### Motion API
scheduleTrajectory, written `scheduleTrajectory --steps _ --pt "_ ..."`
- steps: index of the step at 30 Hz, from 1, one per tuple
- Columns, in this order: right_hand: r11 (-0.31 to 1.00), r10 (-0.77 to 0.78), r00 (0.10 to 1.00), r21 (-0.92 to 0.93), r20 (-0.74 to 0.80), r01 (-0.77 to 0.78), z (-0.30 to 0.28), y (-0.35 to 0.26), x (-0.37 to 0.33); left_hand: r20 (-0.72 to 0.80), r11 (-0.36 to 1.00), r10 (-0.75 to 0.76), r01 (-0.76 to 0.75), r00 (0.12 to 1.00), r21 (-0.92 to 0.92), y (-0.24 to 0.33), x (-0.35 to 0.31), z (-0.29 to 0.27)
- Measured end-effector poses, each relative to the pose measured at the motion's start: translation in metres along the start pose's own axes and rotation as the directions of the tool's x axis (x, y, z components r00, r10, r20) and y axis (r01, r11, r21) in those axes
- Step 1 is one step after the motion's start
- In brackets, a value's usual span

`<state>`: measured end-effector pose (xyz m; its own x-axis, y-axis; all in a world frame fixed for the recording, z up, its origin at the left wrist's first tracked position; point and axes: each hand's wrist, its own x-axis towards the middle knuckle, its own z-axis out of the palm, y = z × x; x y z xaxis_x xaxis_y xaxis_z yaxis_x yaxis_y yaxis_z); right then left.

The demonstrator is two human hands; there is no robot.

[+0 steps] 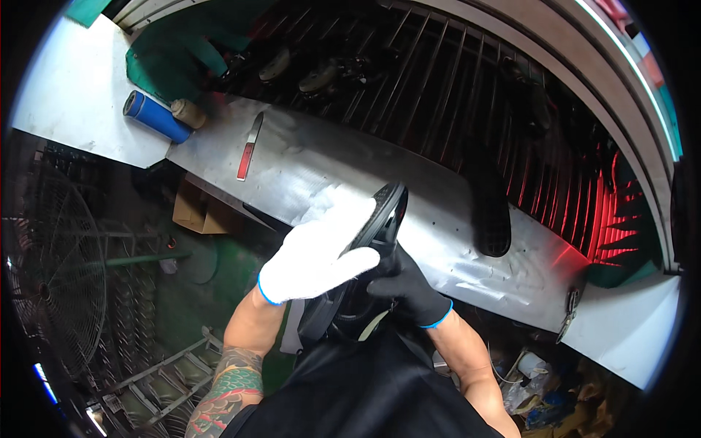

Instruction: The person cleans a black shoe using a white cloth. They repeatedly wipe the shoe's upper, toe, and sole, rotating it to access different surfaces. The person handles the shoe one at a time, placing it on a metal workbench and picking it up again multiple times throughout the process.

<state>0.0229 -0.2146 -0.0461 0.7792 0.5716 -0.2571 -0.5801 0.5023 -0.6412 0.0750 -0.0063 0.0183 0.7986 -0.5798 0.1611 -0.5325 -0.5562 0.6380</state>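
A black shoe point(354, 292) is held between my two hands in front of my body, its toe tilted up and away toward the bench. My left hand point(321, 248), in a white glove with a blue cuff, grips its left side along the sole edge, thumb laid across the shoe. On the right side my right hand point(412, 288), in a black glove with a blue cuff, is closed round it. My black top borders the heel end. Just beyond is the metal plate point(321, 157) of the bench.
A knife with a red handle point(246, 160) lies on the plate, near a blue cylinder point(157, 117) and a beige bottle point(188, 114). Right, a black sole-shaped piece point(491, 219) overlaps the plate. Dark shoes point(318, 79) rest on rollers point(431, 87); red light glows right. A fan point(55, 285) stands left.
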Motion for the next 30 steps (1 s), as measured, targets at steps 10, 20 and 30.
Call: scheduleTrajectory --steps 10,20,30 --pt "0.994 0.042 0.987 0.11 -0.153 -0.025 -0.007 0.0 -0.008 0.059 0.99 0.121 -0.116 0.991 -0.086 -0.035 -0.029 0.017" --pt "0.897 0.061 0.954 -0.403 -0.294 -0.182 -0.011 -0.03 0.01 -0.297 0.979 -0.197 0.173 0.934 -0.104 -0.043 0.014 0.05" --pt "0.498 -0.03 0.946 -0.825 -0.323 -0.266 -0.015 -0.032 0.026 -0.344 0.894 -0.406 0.29 0.846 -0.343 -0.048 0.079 0.053"
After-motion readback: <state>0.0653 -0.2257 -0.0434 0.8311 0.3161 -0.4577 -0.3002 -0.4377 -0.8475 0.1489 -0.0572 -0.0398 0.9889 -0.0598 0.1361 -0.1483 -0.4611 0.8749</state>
